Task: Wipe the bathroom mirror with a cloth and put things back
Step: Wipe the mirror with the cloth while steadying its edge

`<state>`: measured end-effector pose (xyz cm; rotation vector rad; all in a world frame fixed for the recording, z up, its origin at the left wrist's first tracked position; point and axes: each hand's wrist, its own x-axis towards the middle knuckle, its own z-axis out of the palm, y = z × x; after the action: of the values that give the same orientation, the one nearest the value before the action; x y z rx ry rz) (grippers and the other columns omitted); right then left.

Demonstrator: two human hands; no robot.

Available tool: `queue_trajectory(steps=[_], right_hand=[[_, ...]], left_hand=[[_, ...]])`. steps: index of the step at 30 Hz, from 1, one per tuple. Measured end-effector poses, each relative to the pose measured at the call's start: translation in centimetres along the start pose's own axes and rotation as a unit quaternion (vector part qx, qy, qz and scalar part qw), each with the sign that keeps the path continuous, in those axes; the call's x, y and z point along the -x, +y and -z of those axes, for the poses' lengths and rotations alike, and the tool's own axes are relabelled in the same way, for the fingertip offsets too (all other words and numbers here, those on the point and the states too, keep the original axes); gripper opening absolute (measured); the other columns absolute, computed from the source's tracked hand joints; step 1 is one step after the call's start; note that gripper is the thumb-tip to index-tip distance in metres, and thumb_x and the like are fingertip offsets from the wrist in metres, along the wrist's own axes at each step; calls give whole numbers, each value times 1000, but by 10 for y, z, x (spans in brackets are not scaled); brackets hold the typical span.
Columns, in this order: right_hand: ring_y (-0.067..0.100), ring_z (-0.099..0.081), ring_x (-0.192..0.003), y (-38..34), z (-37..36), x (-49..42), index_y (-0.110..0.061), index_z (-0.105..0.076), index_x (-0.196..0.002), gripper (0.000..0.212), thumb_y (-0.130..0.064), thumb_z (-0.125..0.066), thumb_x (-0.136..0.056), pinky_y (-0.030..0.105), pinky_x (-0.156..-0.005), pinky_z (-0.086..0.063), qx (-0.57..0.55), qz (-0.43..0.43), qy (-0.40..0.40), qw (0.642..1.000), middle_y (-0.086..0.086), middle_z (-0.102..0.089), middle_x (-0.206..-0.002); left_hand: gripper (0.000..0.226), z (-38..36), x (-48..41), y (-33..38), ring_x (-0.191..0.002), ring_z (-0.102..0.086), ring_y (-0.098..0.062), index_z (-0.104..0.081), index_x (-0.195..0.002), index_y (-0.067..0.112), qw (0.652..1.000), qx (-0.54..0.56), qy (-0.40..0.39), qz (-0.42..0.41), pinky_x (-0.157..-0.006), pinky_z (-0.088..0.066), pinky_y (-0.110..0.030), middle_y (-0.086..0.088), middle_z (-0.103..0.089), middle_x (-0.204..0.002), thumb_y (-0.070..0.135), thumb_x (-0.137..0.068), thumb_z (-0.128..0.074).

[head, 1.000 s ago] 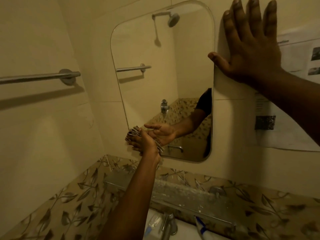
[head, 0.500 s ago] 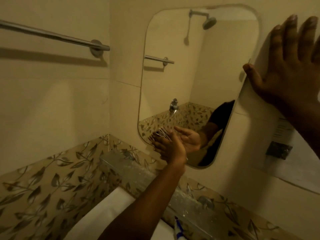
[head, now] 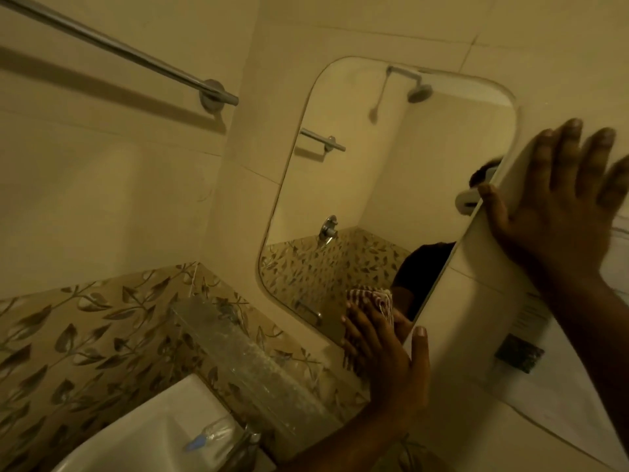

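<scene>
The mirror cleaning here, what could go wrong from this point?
The left hand presses the cloth at the mirror bottom corner, so most of the glass may stay unwiped. The right hand, braced flat at the mirror's edge, could leave smudges. A slip downward might hit the glass shelf.

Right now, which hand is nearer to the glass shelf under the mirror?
Left. The left hand presses the cloth on the mirror's bottom corner, just above the glass shelf; the right hand rests higher, beside the mirror.
</scene>
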<state>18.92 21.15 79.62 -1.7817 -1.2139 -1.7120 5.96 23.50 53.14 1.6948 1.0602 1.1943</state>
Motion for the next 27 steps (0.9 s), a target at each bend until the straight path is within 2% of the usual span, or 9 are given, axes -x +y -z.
queue_trajectory(steps=[3,6,10,13,17,21,27], right_hand=[[43,2,-169,-5,11,0,-12,-2,-175,98,-76,-28,-107,72,-131,-1,16,17,-3,1000,14,3,-183],[44,2,-169,-8,19,0,-8,-5,-175,98,-74,-28,-107,70,-132,1,33,18,-14,999,18,1,-183],[43,3,-169,-11,21,0,-8,-6,-175,99,-75,-27,-106,68,-133,3,50,15,-16,999,18,1,-183],[42,3,-169,-12,20,-1,-9,-6,-176,98,-74,-28,-106,68,-133,0,56,13,-14,998,18,0,-183],[41,3,-170,-13,22,0,-7,-11,-175,98,-73,-30,-105,67,-134,-1,62,15,-16,998,18,-2,-183],[43,-2,-169,-11,17,0,-4,-17,-174,97,-71,-31,-104,68,-134,-5,72,24,18,997,20,-6,-183],[45,-11,-168,-13,18,1,-2,-29,-171,96,-71,-33,-104,70,-132,-13,88,25,40,995,22,-14,-181]], left_hand=[[96,-5,-3,-2,-155,39,-24,23,-163,22,991,-79,30,-103,-123,29,-47,-2,37,-170,84,-94,-6],[92,-1,-22,-5,-162,20,-30,6,-169,17,957,-149,67,-238,-126,19,-53,-7,16,-177,75,-102,-19],[88,31,-75,7,-165,1,-35,-11,-170,18,859,-239,91,-443,-128,3,-64,-9,-2,-178,71,-103,-32],[88,59,-114,35,-165,-1,-33,-11,-170,19,794,-270,85,-538,-129,4,-63,-7,-2,-178,72,-102,-30],[90,90,-157,78,-165,1,-33,-8,-170,19,732,-301,80,-606,-128,3,-66,-7,1,-178,73,-102,-32],[90,123,-197,116,-165,1,-32,-9,-170,20,655,-348,76,-666,-129,1,-65,-7,1,-178,73,-102,-33],[91,157,-227,167,-165,2,-31,-8,-170,20,592,-374,70,-710,-128,-2,-65,-5,2,-178,74,-101,-32]])
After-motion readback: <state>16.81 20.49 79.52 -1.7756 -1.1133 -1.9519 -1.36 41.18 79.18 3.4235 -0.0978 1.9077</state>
